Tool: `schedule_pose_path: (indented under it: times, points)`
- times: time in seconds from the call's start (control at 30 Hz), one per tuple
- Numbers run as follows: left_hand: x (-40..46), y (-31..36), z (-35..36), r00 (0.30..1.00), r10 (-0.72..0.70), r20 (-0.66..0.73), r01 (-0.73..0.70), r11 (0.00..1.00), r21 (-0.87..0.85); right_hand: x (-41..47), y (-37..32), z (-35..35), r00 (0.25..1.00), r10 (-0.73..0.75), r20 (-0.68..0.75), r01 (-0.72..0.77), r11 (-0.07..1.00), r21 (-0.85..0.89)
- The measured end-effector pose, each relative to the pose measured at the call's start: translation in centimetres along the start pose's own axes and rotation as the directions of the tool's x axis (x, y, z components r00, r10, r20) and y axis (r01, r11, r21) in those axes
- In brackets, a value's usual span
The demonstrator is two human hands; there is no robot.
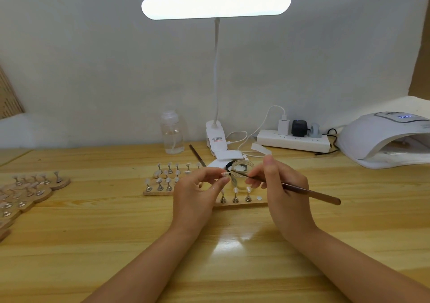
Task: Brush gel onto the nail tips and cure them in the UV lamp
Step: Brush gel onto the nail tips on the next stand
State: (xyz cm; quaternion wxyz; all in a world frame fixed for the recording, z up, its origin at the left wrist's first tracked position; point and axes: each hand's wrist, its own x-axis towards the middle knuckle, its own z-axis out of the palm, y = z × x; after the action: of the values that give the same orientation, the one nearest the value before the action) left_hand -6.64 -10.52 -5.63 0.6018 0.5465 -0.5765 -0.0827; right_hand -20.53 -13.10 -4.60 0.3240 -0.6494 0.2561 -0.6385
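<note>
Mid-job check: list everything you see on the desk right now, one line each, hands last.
Desk lamp: one, white, lit, clipped at back centre.
Pump bottle: one, clear, left of lamp clip.
Power strip: one, white, plugs in it, back right.
UV lamp: one, white, far right.
Gel jar: one, clear, open, centre.
Spare brush: one, dark, behind the stands.
Nail-tip stands: several wooden strips, centre and left edge.
Left hand: pinches one nail tip.
Right hand: holds brush, bristles toward that tip.
</note>
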Motion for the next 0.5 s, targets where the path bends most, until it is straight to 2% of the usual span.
schedule_pose_path:
  times: [0.17,0.3,0.43,0.5]
  points:
    - [0.01,0.04,0.05,1.0,0.02,0.023,-0.02,1.0,-0.004,-0.04,-0.08,-0.02,0.999,0.018,0.05,-0.019,1.0,0.008]
    - [0.13,-0.18,0.06,0.998,0.059,0.014,-0.058,0.998,-0.011,0.14,0.0,-0.12,0.995,-0.076,0.06,0.082,0.992,-0.096]
    - [0.03,-0.21,0.09,0.997,0.074,0.03,-0.074,0.997,0.003,0.04,0.03,-0.18,0.996,0.048,0.08,-0.045,0.998,-0.044]
    - [0.05,-0.19,0.09,0.995,0.094,0.027,-0.094,0.996,0.003,0.02,0.13,-0.18,0.996,0.042,0.074,-0.039,0.998,-0.046]
